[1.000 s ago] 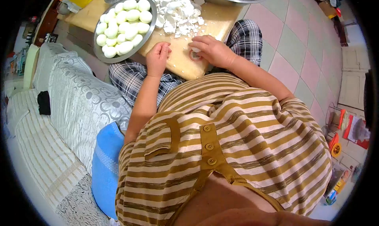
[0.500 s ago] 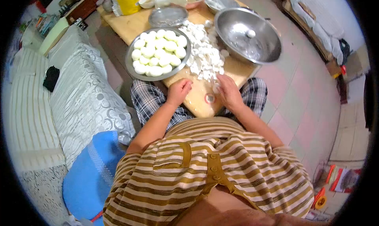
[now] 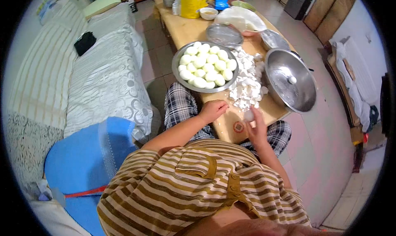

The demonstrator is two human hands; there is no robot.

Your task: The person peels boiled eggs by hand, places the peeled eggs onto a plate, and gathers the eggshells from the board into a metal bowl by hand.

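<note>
In my right hand (image 3: 259,129) is a whitish egg (image 3: 249,115), gripped by the fingers above the near end of the wooden table (image 3: 227,126). My left hand (image 3: 215,110) is closed, fingers curled, just left of the egg and apart from it; anything inside is hidden. Beyond both hands lies a heap of white eggshell pieces (image 3: 247,81). A steel bowl (image 3: 177,76) piled with peeled eggs (image 3: 205,66) stands on the left. To the right, a large, deep steel basin (image 3: 299,96) contains one white egg (image 3: 292,79) and seems to hold some water.
Behind the shells sit a round metal lid or tray (image 3: 225,35), a smaller metal bowl (image 3: 275,40), a small white bowl (image 3: 208,14) and a yellow bag (image 3: 193,3). A covered sofa (image 3: 103,58) runs along the left. A blue chair cover (image 3: 78,153) is near my left elbow.
My view has swung left, so the table appears farther right and more of its far end shows. My right hand has turned, and the egg in it is now plainer to see.
</note>
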